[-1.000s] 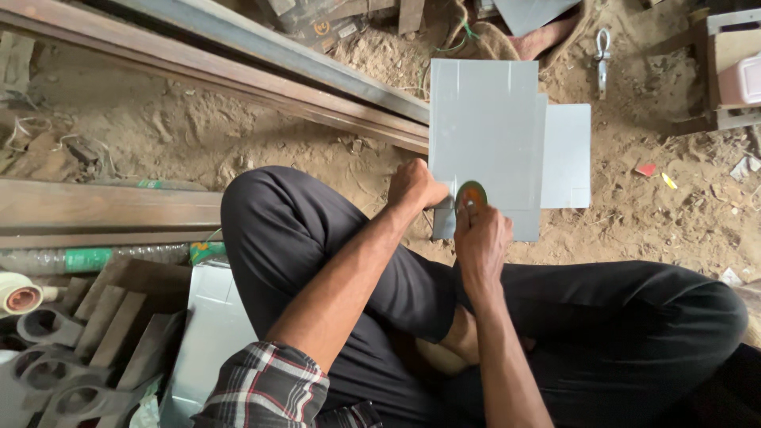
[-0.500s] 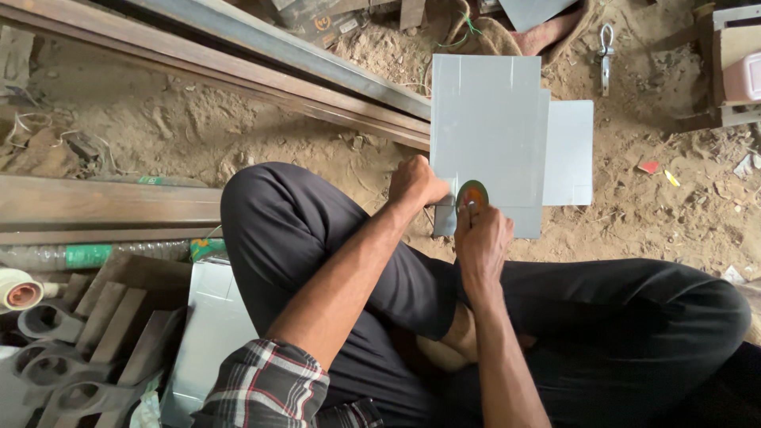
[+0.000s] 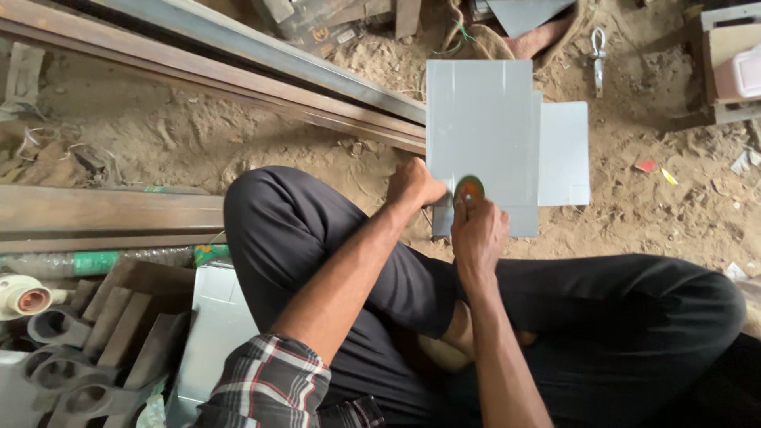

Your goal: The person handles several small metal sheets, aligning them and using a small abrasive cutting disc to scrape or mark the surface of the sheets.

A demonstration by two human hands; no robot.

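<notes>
Person seated cross-legged on sandy floor (image 3: 238, 135). Grey metal sheet (image 3: 483, 135) flat on floor ahead of knees. Left hand (image 3: 414, 187) grips sheet's near-left edge, fingers curled. Right hand (image 3: 478, 234) fingers pinching orange-green disc (image 3: 469, 189) (tool body hidden) against sheet.

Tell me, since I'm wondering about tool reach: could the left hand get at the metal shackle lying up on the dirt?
Probably not from here. The shackle lies beyond the grey sheet, well past the left hand, which rests at the sheet's near edge. Nothing blocks it; it is just far.

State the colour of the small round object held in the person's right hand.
Orange centre with a green rim: the round object in the right hand, head view.
</notes>
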